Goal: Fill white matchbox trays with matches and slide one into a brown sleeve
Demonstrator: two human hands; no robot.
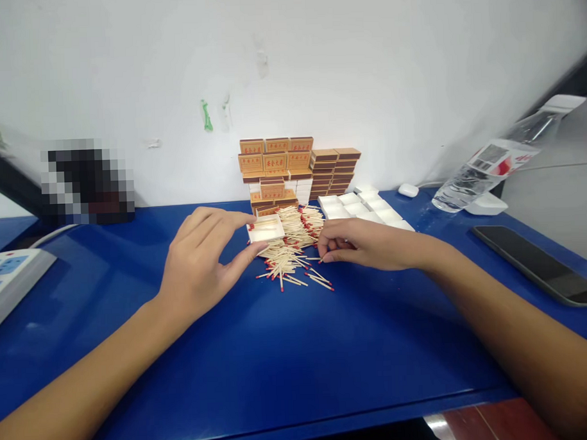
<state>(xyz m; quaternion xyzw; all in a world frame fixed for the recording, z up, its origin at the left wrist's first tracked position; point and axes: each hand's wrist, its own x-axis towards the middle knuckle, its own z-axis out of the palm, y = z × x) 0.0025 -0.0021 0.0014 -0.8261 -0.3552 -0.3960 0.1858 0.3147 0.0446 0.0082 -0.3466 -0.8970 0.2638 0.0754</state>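
Observation:
My left hand point(198, 252) grips a white matchbox tray point(268, 235) by its left end, between thumb and fingers. A few red-tipped matches lie inside that tray. Under and around it spreads a heap of loose matches point(285, 255) on the blue table point(269, 349). At the heap's right side, my right hand point(345, 242) is closed in a pinch with its fingertips at a match point(318, 259). Behind the heap stand stacked matchbox covers point(277, 161) with orange labels.
White empty trays point(360, 208) lie right of the heap, near more stacked matchboxes point(333, 174). Further right are a white earphone case point(408, 190), a tilted water bottle point(498, 158) and a phone point(540, 263). A power strip point(16, 274) sits at left; the wall closes off the back.

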